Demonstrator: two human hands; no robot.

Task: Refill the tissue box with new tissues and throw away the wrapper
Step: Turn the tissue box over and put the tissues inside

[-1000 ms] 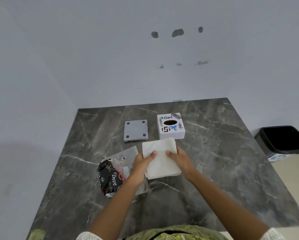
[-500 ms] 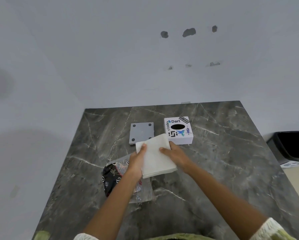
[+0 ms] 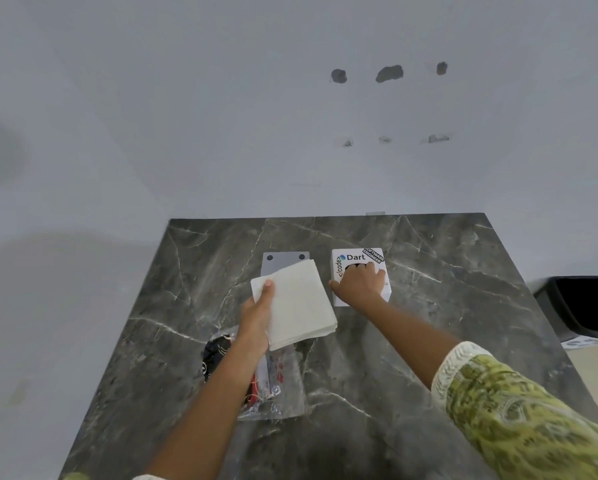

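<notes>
tissues (image 3: 299, 303): white square stack, lifted, tilted | box (image 3: 349, 263): white, stickered, upright on table | wrapper (image 3: 277, 386): clear, crumpled, flat

home: marble table (image 3: 429, 341), waste bin (image 3: 581, 306)

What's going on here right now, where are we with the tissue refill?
The left hand holds the stack of new tissues just above the table. The right hand is on top of the white tissue box, fingers at its oval opening. The grey base plate lies beside the box, so nothing is loaded yet. The empty wrapper lies on the table, and the black bin stands on the floor to the right.
</notes>
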